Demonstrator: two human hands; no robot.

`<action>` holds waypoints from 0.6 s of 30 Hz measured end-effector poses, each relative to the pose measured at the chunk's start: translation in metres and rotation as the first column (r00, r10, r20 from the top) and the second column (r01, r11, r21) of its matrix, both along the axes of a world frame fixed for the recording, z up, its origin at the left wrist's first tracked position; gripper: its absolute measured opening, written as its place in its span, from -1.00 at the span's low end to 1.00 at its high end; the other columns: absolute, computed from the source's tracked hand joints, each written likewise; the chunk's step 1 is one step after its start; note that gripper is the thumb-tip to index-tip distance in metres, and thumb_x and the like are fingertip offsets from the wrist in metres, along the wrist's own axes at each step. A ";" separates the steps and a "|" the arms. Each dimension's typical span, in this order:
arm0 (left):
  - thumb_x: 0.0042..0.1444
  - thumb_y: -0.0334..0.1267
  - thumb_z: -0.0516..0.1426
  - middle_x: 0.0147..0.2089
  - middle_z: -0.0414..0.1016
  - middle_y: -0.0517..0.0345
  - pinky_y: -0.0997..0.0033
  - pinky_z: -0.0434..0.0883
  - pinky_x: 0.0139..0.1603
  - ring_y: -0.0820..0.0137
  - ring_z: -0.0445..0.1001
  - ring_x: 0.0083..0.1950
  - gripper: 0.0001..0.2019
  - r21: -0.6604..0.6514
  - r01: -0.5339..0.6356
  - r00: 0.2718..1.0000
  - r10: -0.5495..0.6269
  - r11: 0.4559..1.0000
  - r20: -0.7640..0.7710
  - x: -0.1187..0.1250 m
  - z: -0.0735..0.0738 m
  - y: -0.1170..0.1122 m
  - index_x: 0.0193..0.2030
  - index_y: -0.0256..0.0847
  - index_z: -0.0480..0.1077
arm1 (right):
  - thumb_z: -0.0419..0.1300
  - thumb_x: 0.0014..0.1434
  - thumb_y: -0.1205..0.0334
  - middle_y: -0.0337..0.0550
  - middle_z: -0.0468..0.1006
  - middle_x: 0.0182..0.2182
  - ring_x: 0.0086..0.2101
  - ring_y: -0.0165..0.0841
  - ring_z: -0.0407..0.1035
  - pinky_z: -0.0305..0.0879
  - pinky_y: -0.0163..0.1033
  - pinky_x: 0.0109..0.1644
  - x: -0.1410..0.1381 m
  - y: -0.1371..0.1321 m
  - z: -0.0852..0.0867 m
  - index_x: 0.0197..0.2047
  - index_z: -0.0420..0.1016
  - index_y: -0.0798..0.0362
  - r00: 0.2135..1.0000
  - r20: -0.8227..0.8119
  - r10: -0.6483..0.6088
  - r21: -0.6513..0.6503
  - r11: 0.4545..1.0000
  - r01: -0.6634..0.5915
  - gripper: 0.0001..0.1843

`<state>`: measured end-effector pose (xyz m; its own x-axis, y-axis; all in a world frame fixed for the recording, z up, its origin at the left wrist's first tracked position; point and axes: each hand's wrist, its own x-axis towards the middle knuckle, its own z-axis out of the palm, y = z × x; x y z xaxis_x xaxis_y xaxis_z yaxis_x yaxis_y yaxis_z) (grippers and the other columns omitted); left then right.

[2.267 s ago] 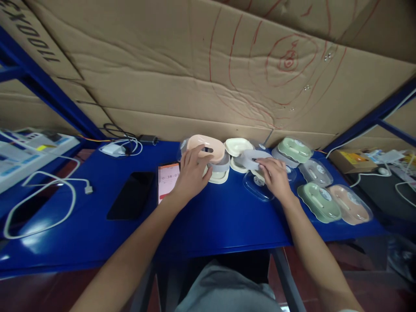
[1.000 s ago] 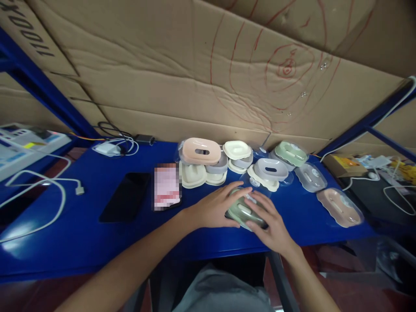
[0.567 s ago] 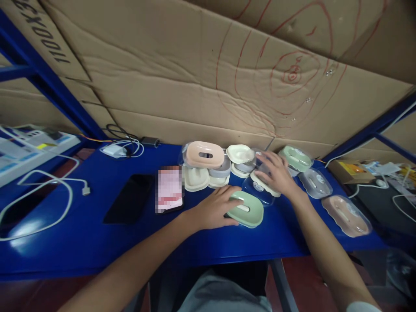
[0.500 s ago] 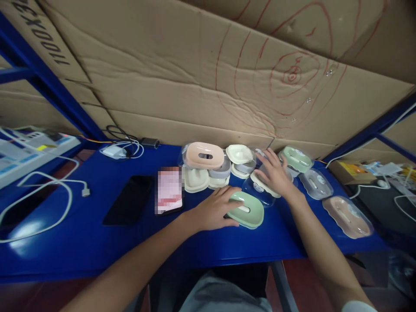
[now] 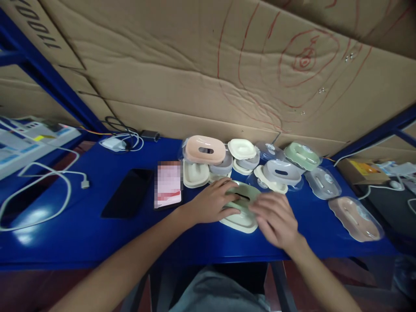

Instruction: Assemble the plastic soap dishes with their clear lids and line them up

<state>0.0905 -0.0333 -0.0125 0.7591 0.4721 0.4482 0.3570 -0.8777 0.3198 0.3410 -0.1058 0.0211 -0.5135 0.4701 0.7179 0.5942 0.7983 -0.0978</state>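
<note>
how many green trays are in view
2: one green tray at the left hand, one clear-covered green tray at back right. Some may be hidden.

Both hands (image 5: 211,201) (image 5: 276,221) close together, curved

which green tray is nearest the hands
The green tray held by the left hand, its slot dark; the other green one sits back right, with a pale bar along its middle.
</note>
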 end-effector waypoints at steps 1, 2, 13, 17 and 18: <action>0.42 0.06 0.21 0.28 0.53 -0.17 -0.09 0.40 0.42 -0.05 0.36 0.43 -0.61 0.028 -0.023 1.000 0.022 0.999 0.017 0.000 0.002 -0.001 0.14 -0.19 0.59 | 0.22 0.42 0.34 -0.05 0.71 -0.18 -0.04 -0.15 0.57 0.45 0.04 0.09 -0.001 -0.016 -0.009 0.10 0.61 0.05 1.000 -0.019 -0.019 0.023 1.000 0.020 -0.76; 0.42 0.07 0.20 0.29 0.53 -0.17 -0.10 0.39 0.42 -0.06 0.34 0.45 -0.60 0.062 -0.048 0.998 0.046 0.997 0.035 0.000 0.006 -0.003 0.15 -0.19 0.58 | 0.21 0.42 0.35 -0.07 0.71 -0.18 -0.04 -0.16 0.57 0.44 0.04 0.10 -0.003 -0.030 -0.017 0.10 0.61 0.03 0.998 -0.005 -0.060 0.006 0.998 0.060 -0.76; 0.48 0.08 0.10 0.29 0.53 -0.11 -0.13 0.21 0.43 -0.05 0.34 0.48 -0.60 0.163 -0.464 0.879 0.476 0.871 -0.036 -0.049 0.067 0.107 0.16 -0.14 0.57 | 0.15 0.52 0.27 -0.08 0.71 0.08 0.05 -0.13 0.63 0.58 0.05 0.06 -0.005 -0.056 -0.041 0.27 0.54 -0.13 0.972 0.167 -0.164 -0.333 0.919 0.212 -0.67; 0.46 0.04 0.12 0.32 0.51 -0.11 -0.11 0.15 0.48 0.01 0.30 0.49 -0.59 0.135 -0.455 0.876 0.470 0.880 -0.110 -0.054 0.070 0.134 0.26 -0.13 0.49 | 0.19 0.49 0.29 -0.09 0.71 0.06 0.04 -0.14 0.62 0.57 0.03 0.05 0.003 -0.053 -0.033 0.25 0.54 -0.12 0.977 0.079 -0.200 -0.296 0.931 0.214 -0.68; 0.45 0.04 0.13 0.37 0.47 -0.15 -0.14 0.13 0.50 0.00 0.29 0.49 -0.56 0.140 -0.462 0.873 0.477 0.876 -0.099 -0.053 0.069 0.134 0.31 -0.14 0.45 | 0.21 0.48 0.30 -0.09 0.71 0.07 0.06 -0.14 0.61 0.56 0.03 0.07 0.007 -0.049 -0.030 0.25 0.53 -0.13 0.973 0.058 -0.222 -0.276 0.934 0.229 -0.67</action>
<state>0.0374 0.1005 0.0567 0.5137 0.7412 0.4320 0.7665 -0.6228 0.1570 0.3482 -0.1543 -0.0092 -0.3871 0.7549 0.5294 0.7608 0.5859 -0.2792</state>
